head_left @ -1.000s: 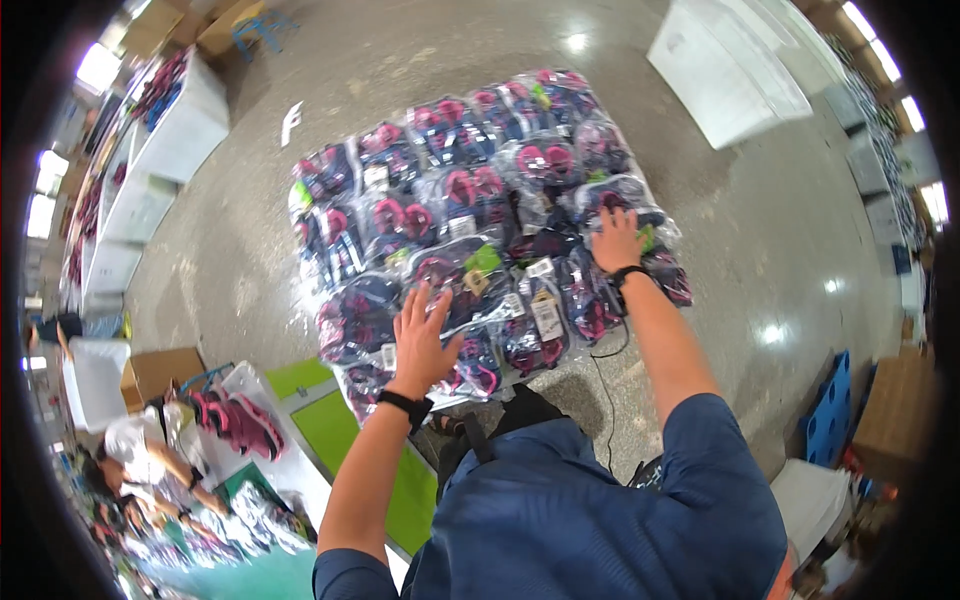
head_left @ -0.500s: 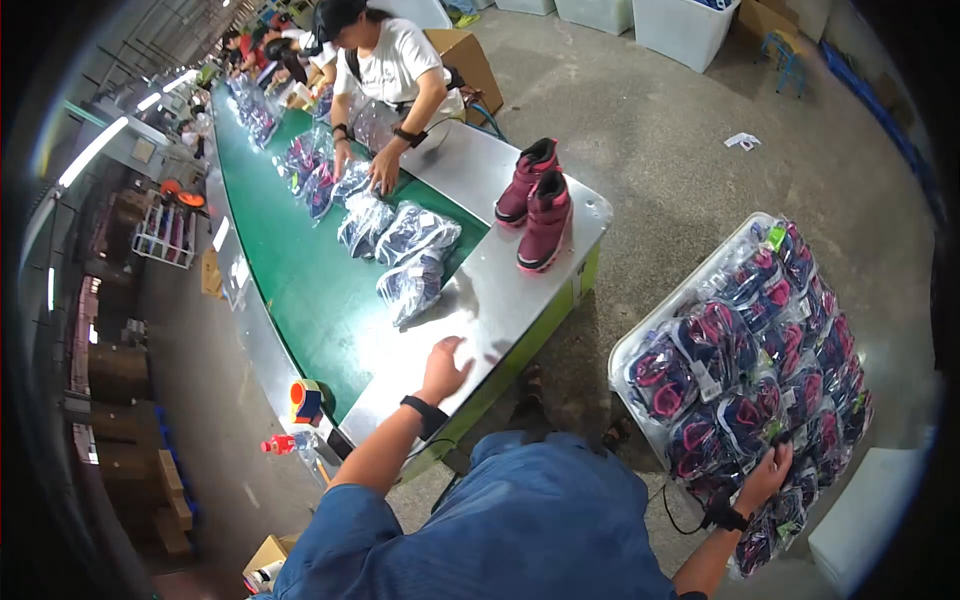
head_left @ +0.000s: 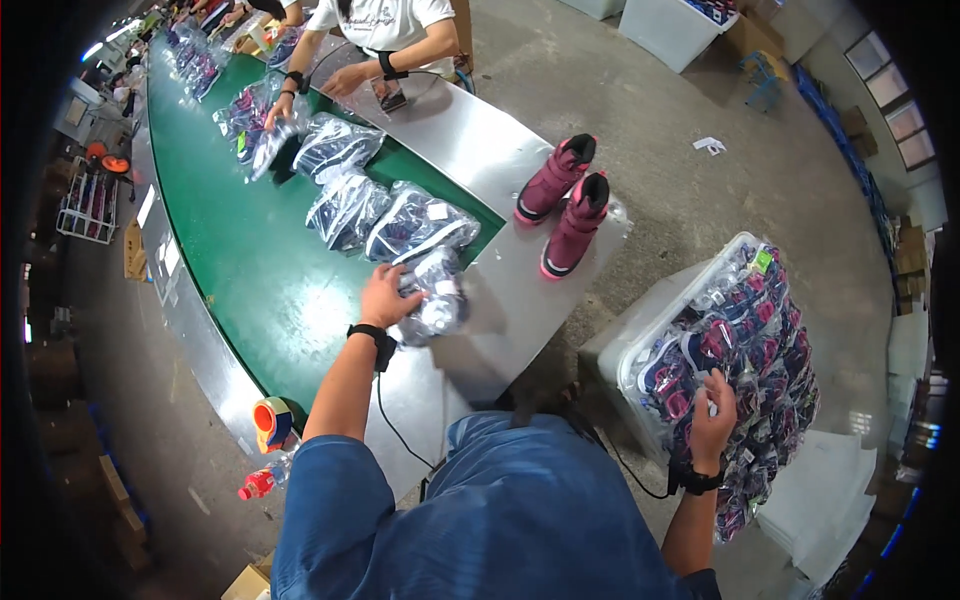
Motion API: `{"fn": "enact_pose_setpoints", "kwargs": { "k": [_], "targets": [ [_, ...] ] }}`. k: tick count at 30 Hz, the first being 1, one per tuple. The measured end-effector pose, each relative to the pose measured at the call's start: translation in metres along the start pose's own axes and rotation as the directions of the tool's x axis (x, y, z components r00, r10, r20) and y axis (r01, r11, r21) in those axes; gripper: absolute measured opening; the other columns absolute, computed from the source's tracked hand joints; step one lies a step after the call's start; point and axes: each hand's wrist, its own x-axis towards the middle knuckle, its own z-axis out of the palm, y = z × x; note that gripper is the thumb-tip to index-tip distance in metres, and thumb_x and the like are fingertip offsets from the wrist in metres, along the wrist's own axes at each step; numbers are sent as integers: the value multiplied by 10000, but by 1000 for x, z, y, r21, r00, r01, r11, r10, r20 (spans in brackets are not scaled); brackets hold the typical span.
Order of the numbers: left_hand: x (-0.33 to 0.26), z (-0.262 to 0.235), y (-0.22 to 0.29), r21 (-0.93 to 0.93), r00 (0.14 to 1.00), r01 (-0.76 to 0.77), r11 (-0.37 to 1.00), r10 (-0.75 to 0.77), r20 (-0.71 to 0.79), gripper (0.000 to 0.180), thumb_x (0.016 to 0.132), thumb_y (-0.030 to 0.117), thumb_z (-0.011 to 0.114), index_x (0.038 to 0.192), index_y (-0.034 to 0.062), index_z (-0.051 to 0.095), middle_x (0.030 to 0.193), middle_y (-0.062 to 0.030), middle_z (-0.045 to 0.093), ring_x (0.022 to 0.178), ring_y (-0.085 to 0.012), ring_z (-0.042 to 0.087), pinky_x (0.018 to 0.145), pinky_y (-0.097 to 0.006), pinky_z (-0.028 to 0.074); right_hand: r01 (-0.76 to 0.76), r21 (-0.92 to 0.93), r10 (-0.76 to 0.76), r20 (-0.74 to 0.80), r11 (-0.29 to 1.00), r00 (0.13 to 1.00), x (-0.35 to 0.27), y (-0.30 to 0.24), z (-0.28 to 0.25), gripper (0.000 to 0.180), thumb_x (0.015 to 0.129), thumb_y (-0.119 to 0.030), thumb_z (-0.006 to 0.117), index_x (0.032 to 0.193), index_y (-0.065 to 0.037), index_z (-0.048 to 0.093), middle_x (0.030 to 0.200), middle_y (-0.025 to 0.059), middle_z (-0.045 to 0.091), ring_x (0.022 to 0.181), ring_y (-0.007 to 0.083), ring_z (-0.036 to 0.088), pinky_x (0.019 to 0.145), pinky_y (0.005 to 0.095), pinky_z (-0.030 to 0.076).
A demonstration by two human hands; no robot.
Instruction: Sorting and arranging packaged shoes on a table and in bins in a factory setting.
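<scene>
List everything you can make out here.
Work surface: one, green, left
Boots: two, maroon, metal table end
Bins: several, white, right and top
Bagged shoes: many, mostly navy, work surface and right bin
Tape dispenser: one, orange, lower left
Bottle: one, red and clear, lower left
Stool: one, blue, upper right
Coworkers: at least two, one white shirt, top
Background: too small to count
Left hand: one, black band, at bagged shoes
Right hand: one, black band, by right bin

Pair of burgundy boots (head_left: 577, 228) stands upright at corner of metal table (head_left: 510, 300). Orange-rimmed tape roll (head_left: 275, 437) beside red-ended clear bottle (head_left: 277, 470), lower left. Across floor (head_left: 640, 150): white paper scrap (head_left: 709, 146), blue stool (head_left: 762, 80), white bin (head_left: 665, 35). White rack (head_left: 88, 205) far left; windows (head_left: 907, 122) upper right.
</scene>
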Motion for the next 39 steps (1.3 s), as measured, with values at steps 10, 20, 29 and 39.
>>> {"fn": "enact_pose_setpoints", "kwargs": {
  "k": [10, 20, 29, 39],
  "targets": [
    [-75, 67, -13, -730, 932, 297, 616, -21, 362, 675, 690, 334, 921, 1176, -55, 659, 1088, -203, 735, 1033, -313, 700, 943, -399, 532, 96, 99, -129, 423, 990, 897, 7, -39, 115, 344, 920, -74, 696, 1258, -14, 659, 1041, 105, 694, 926, 212, 677, 836, 320, 544],
    [-131, 17, 70, -810, 993, -99, 578, 0, -121, 741, 667, 28, 892, 1245, 53, 428, 1226, -128, 556, 1128, -232, 583, 1016, -362, 477, -632, 84, 179, 923, 771, 341, 22, -68, 211, 525, 1039, -533, 534, 1364, -128, 611, 1219, 25, 664, 1047, 179, 669, 787, 387, 602],
    [-132, 34, 178, -679, 815, -579, 452, 334, -473, 634, 711, 42, 839, 1208, 82, 447, 1286, -150, 509, 1226, -300, 535, 1109, -430, 398, -926, 271, 66, 953, 263, 297, 31, -60, 147, 614, 1041, -595, 489, 1423, -124, 585, 1274, 79, 703, 1114, 210, 697, 878, 426, 608],
    [-147, 38, 328, -486, 646, -735, 474, 708, -285, 793, 754, 55, 810, 1452, 78, 434, 1435, -152, 432, 1284, -293, 509, 1071, -421, 449, -662, 717, 189, 696, -217, 692, -17, 52, 43, 190, 958, -241, 695, 1075, -93, 675, 1009, 40, 730, 905, 193, 715, 829, 433, 597]
  ]
}}
